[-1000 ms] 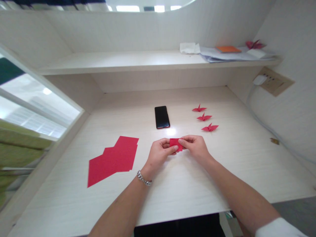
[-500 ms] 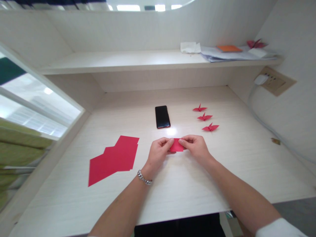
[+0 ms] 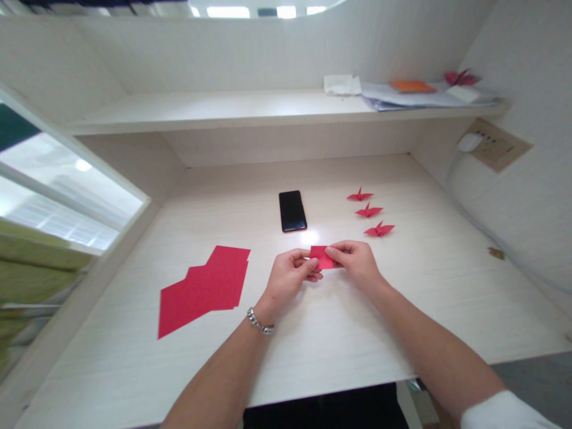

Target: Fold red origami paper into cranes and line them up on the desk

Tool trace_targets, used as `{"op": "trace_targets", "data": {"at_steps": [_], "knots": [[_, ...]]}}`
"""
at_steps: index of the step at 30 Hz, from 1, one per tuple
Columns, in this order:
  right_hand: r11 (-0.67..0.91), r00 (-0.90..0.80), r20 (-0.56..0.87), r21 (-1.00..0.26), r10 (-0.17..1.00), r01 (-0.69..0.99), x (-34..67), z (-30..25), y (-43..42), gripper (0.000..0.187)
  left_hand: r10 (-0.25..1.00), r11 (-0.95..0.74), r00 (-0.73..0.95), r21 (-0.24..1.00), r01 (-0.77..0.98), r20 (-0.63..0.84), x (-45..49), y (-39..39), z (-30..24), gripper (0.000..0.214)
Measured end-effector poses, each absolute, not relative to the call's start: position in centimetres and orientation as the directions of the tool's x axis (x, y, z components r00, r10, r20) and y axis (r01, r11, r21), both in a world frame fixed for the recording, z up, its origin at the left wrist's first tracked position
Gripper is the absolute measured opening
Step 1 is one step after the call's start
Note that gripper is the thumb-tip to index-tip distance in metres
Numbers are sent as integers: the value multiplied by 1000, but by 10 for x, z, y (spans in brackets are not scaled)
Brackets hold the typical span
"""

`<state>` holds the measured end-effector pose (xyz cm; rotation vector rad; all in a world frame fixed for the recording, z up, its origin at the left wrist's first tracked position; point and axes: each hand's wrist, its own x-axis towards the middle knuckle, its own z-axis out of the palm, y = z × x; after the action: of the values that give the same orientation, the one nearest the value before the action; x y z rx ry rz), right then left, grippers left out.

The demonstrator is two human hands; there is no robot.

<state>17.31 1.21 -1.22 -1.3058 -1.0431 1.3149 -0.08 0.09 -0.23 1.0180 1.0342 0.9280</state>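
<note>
Both hands meet over the middle of the desk on a small folded piece of red paper. My left hand, with a metal bracelet at the wrist, pinches its left edge between thumb and fingers. My right hand pinches the right edge. The paper is held just above the desk top. To the left lies a stack of flat red paper sheets. Three finished red paper cranes stand in a row behind my right hand.
A black phone lies face up behind the hands. The shelf above carries white papers, an orange pad and another red crane. A wall socket with a plugged cable is at the right.
The folded paper has been shifted slightly between the fingers and sits a little higher and further from me; both hands keep their pinch on it.
</note>
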Motion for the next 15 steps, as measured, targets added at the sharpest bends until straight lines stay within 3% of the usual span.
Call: {"op": "trace_targets", "data": {"at_steps": [8,15], "knots": [[-143,25,-144,-989,989,-30,174,-11,12,34,926,237,314,970,-53,-209,2,-1,1,34],[-260,-83,-253,-961,964,-93,169,-2,9,40,958,220,209,969,-111,-194,2,2,-4,37]]}}
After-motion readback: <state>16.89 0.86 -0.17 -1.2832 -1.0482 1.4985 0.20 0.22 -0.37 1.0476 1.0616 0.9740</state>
